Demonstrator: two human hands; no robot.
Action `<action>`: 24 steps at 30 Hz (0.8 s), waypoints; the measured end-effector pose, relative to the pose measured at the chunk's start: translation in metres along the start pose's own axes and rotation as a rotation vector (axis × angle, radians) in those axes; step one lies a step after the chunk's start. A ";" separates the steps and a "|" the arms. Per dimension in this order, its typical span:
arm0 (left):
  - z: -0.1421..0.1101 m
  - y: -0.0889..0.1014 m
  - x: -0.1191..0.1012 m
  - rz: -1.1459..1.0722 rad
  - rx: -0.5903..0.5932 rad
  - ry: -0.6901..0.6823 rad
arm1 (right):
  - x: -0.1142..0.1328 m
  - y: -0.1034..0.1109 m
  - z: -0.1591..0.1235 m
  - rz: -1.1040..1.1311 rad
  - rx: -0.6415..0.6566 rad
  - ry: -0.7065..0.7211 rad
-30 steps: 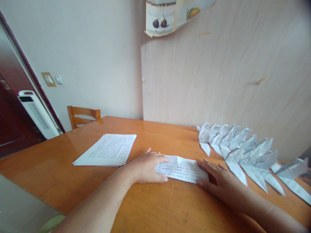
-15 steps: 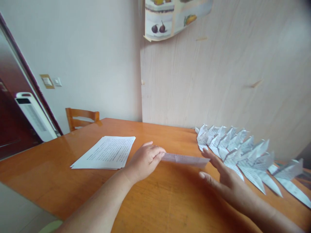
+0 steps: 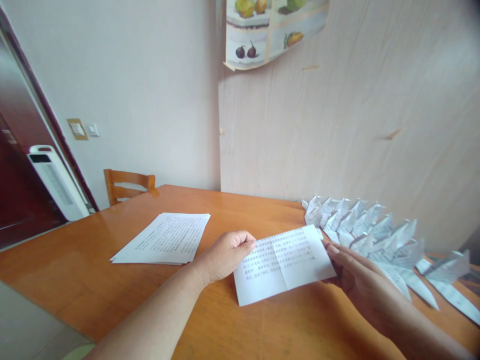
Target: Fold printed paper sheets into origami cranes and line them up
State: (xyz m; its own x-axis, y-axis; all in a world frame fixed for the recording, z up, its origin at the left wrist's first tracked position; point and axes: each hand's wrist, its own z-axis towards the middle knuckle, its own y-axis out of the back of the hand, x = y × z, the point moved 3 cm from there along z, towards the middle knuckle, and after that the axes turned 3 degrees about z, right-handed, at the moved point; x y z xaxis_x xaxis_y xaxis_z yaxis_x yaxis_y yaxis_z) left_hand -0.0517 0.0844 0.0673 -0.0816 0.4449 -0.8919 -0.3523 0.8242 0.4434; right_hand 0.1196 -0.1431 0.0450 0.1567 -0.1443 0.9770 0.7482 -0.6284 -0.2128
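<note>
A folded sheet of printed paper [image 3: 281,262] is held up over the table, tilted so its text and a crease down its middle show. My left hand [image 3: 230,255] pinches its upper left edge between thumb and fingers. At the right end, my right hand [image 3: 356,280] grips the paper, the thumb on the near side and the other fingers partly hidden behind. Close beyond my right hand stand several folded paper shapes [image 3: 375,227] with pointed tips, made of similar printed paper.
A stack of printed sheets [image 3: 165,240] lies on the wooden table [image 3: 262,330] to the left. Behind the table's far left corner is a wooden chair [image 3: 129,182]. A pale wall panel [image 3: 300,135] borders the table's back, with a fruit picture [image 3: 277,30] above.
The paper has turned from nearly edge-on to showing its printed face. My right hand, open beside the paper before, has closed on its right end. The left hand keeps its pinch.
</note>
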 end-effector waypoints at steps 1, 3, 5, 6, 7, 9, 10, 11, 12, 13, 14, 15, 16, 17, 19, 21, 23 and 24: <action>0.000 -0.001 0.002 0.009 0.010 0.024 | 0.000 -0.001 0.000 -0.019 -0.010 -0.032; 0.000 -0.003 0.006 0.021 0.030 0.056 | -0.001 -0.004 -0.002 -0.072 -0.001 -0.082; 0.000 -0.005 0.007 0.027 0.048 0.069 | -0.001 -0.008 -0.003 -0.132 0.029 -0.097; 0.000 -0.005 0.007 0.029 0.055 0.074 | -0.001 -0.010 -0.003 -0.162 0.036 -0.097; 0.000 -0.006 0.007 0.029 0.060 0.079 | -0.002 -0.011 -0.004 -0.192 0.034 -0.099; 0.001 -0.006 0.008 0.027 0.058 0.093 | -0.003 -0.011 -0.004 -0.244 0.009 -0.112; 0.002 -0.005 0.008 0.025 0.051 0.100 | -0.004 -0.011 -0.004 -0.267 -0.003 -0.121; 0.002 -0.004 0.009 0.024 0.042 0.107 | -0.005 -0.010 -0.003 -0.287 -0.009 -0.128; 0.003 -0.003 0.009 0.025 0.030 0.113 | -0.006 -0.010 -0.003 -0.302 -0.011 -0.133; 0.003 -0.002 0.010 0.029 0.019 0.122 | -0.007 -0.009 -0.002 -0.311 -0.009 -0.138; 0.004 0.000 0.012 0.033 0.012 0.134 | -0.007 -0.009 -0.002 -0.317 -0.008 -0.143; 0.004 0.001 0.013 0.035 0.007 0.146 | -0.008 -0.008 -0.002 -0.321 -0.006 -0.149; 0.005 0.002 0.014 0.035 0.004 0.158 | -0.008 -0.008 -0.002 -0.325 -0.005 -0.156; 0.005 0.003 0.015 0.033 0.002 0.168 | -0.008 -0.008 -0.002 -0.330 -0.007 -0.160; 0.005 0.004 0.017 0.028 -0.001 0.173 | -0.009 -0.007 -0.002 -0.340 -0.011 -0.165; 0.005 0.005 0.018 0.025 -0.004 0.166 | -0.009 -0.006 -0.002 -0.345 -0.008 -0.165; 0.005 0.005 0.018 0.022 0.002 0.158 | -0.010 -0.005 -0.001 -0.345 0.002 -0.169; 0.005 0.004 0.018 0.021 0.005 0.155 | -0.011 -0.005 -0.002 -0.344 0.006 -0.172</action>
State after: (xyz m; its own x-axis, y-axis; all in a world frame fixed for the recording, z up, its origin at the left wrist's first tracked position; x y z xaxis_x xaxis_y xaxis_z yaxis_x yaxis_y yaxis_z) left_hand -0.0503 0.0978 0.0535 -0.2316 0.4032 -0.8853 -0.3442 0.8173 0.4622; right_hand 0.1131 -0.1395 0.0358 0.0018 0.2049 0.9788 0.7794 -0.6135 0.1270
